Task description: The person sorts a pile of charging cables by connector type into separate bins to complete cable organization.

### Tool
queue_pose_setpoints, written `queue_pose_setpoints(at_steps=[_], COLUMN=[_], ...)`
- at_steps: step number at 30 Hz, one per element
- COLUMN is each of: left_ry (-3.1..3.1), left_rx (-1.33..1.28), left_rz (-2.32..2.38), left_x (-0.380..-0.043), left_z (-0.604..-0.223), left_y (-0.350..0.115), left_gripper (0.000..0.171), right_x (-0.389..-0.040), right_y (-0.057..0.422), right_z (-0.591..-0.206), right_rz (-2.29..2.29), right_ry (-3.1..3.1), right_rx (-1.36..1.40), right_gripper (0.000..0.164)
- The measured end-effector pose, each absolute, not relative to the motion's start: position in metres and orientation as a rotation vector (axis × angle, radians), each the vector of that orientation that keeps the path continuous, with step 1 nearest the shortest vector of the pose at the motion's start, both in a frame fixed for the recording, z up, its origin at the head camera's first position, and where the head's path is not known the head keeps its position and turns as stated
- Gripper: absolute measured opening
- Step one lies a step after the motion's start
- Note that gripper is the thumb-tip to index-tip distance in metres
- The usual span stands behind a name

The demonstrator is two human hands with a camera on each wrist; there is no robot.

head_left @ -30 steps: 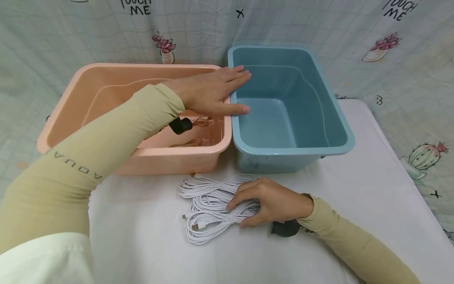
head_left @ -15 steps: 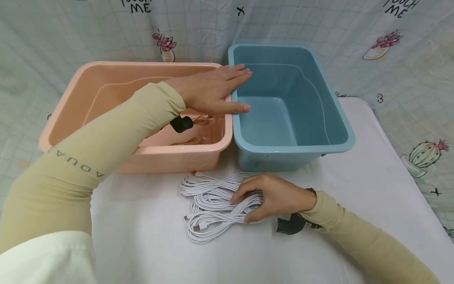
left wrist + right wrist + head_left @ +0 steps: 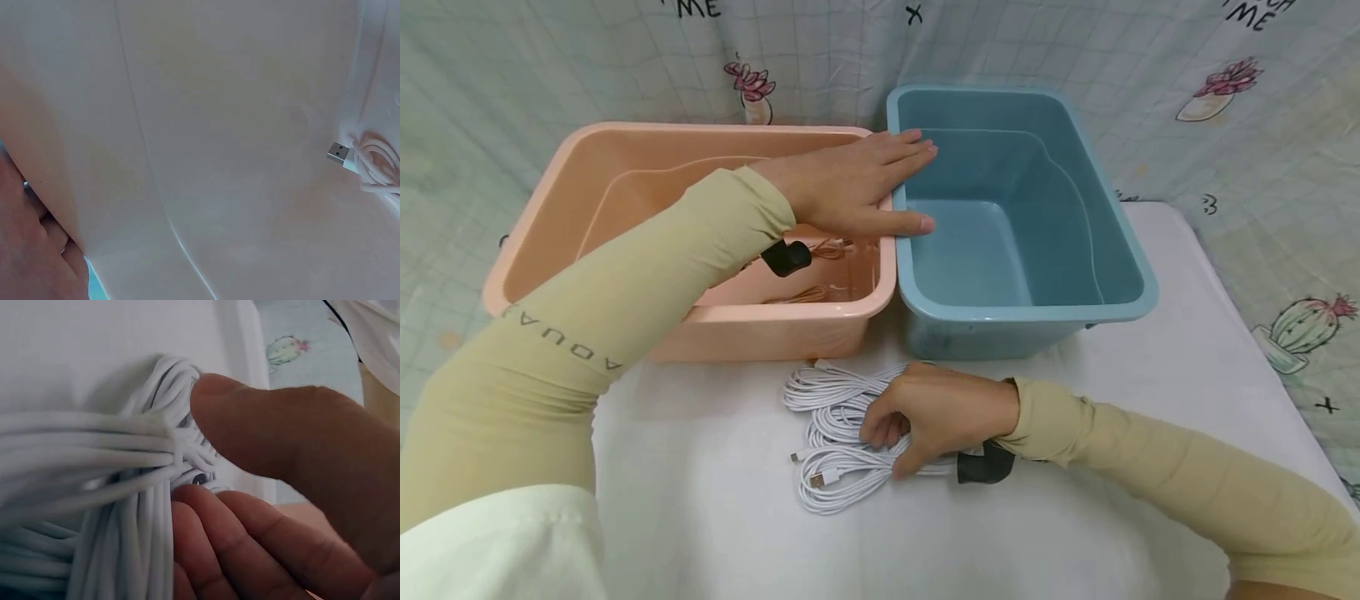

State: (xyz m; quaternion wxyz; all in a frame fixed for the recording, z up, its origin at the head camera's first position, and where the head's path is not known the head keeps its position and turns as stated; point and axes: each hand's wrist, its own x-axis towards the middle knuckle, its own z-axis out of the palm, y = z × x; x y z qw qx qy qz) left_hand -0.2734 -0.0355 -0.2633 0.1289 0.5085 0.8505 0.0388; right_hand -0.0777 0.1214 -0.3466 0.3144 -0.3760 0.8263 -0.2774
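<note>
My left hand lies flat with straight fingers across the adjoining rims of a peach bin and a blue bin. In front of them, a pile of coiled white USB cables rests on the table. My right hand is over the pile's right part, its fingers curled at the nearest cable. The right wrist view shows my thumb and fingers on either side of the white strands, close by where they are tied.
Inside the peach bin lie a few coiled cables; the left wrist view shows one coil with its USB plug. A white cloth covers the table. Patterned fabric hangs behind the bins.
My right hand first drew slightly right, then moved left over the cables, its fingers curling in closer. My left hand keeps its place on the rims. The view has tilted slightly downward.
</note>
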Motion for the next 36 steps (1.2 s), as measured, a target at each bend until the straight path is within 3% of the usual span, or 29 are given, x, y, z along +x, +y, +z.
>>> queue_pose_setpoints(at_steps=[7,14,21,36], left_ry=[2.471,2.477,2.482,2.48], left_rx=[1.482,1.46,1.465,1.479], left_rz=[0.121,0.126,0.126,0.139], left_x=[-0.274,-0.275,-0.275,-0.271], left_z=[-0.262,-0.263,-0.264,-0.263], left_y=[-0.035,-0.037,-0.038,-0.038], left_gripper=[0.095,0.095,0.094,0.095], right_x=[-0.063,-0.051,-0.058,-0.072], right_y=[0.107,0.096,0.101,0.112], right_z=[-0.344,-0.354,-0.355,-0.357], right_rz=[-0.559,-0.519,-0.685,-0.914], right_ry=[2.279,2.277,2.178,2.013], right_rx=[-0.995,-1.063,-0.896,-0.782], right_gripper=[0.04,0.026,0.046,0.045])
